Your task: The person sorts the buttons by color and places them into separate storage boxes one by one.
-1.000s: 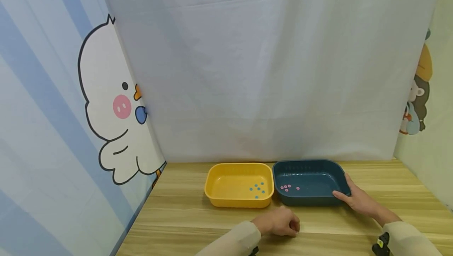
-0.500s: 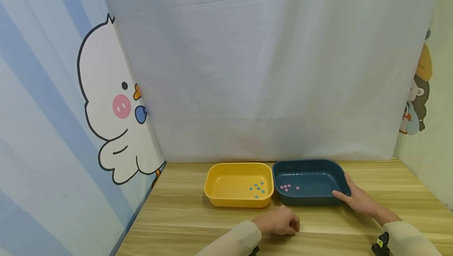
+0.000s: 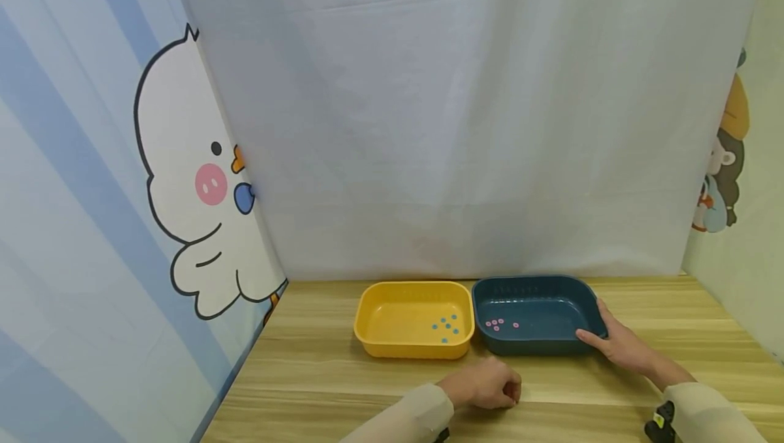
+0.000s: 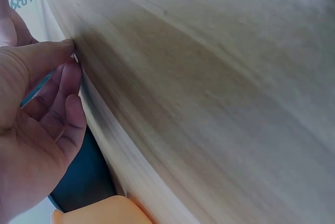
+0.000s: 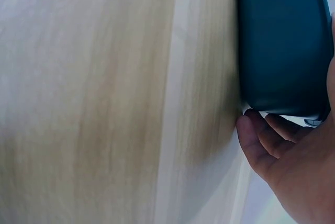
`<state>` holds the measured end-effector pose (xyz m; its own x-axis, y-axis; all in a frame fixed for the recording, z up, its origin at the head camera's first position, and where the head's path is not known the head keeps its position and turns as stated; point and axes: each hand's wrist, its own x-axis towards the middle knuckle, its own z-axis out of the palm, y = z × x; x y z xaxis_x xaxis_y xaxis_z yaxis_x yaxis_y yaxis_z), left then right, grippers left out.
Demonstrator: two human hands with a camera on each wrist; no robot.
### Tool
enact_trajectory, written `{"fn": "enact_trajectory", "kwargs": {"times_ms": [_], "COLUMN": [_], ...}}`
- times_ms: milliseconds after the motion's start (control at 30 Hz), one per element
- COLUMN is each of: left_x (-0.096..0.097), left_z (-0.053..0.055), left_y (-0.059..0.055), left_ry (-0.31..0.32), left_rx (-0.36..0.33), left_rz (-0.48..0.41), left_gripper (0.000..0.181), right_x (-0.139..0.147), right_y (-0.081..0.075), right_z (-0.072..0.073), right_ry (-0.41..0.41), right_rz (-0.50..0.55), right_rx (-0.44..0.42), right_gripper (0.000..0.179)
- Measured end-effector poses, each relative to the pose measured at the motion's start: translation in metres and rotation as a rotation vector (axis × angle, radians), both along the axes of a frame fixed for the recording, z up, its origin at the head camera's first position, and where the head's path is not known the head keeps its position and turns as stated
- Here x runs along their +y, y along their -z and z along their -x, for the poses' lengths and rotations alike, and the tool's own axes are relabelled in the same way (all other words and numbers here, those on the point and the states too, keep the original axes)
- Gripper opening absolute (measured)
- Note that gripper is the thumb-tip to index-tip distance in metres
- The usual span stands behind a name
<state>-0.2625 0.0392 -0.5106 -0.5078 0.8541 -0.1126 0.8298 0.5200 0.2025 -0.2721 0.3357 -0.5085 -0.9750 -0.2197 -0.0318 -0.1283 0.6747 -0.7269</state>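
My right hand (image 3: 626, 348) holds the right end of a dark blue plastic basin (image 3: 539, 346). Its thumb lies at the near rim and the fingers are round the outer side, as the basin (image 5: 285, 41) shows in the right wrist view. Several small pink rings (image 3: 495, 323) lie in the basin's left part. My left hand (image 3: 484, 383) rests on the table before the basins, fingers loosely curled; thumb and forefinger tips come close together, with no held thing plainly visible. A yellow basin (image 3: 414, 352) stands beside the blue one, with several small blue rings (image 3: 448, 326) inside.
Both basins stand on a wood-grain table (image 3: 306, 361), close to its back edge. Behind hangs a white curtain (image 3: 429, 123). Printed cloths with cartoon figures close off the left side (image 3: 184, 157) and the right side (image 3: 729, 157).
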Motion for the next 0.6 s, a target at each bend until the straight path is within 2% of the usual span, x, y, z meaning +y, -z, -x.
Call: {"fn": "enact_trajectory", "kwargs": {"times_ms": [167, 300, 467, 600], "left_x": [0.000, -0.002, -0.006, -0.008], "left_z": [-0.001, 0.001, 0.007, 0.011], "left_y": [0.001, 0.000, -0.009, -0.020], "left_ry": [0.021, 0.012, -0.043, -0.036], "left_rx": [0.031, 0.001, -0.062, -0.068], "left_rz": [-0.024, -0.054, -0.076, -0.058], "left_gripper": [0.012, 0.009, 0.004, 0.006], "right_x": [0.000, 0.000, 0.001, 0.001], "right_y": [0.000, 0.001, 0.002, 0.002], "right_z": [0.000, 0.000, 0.001, 0.002], "right_ry": [-0.003, -0.003, -0.003, -0.001], "right_rz": [0.004, 0.010, 0.008, 0.003], "right_rx": [-0.006, -0.015, -0.018, -0.018], "right_gripper": [0.097, 0.097, 0.096, 0.097]}}
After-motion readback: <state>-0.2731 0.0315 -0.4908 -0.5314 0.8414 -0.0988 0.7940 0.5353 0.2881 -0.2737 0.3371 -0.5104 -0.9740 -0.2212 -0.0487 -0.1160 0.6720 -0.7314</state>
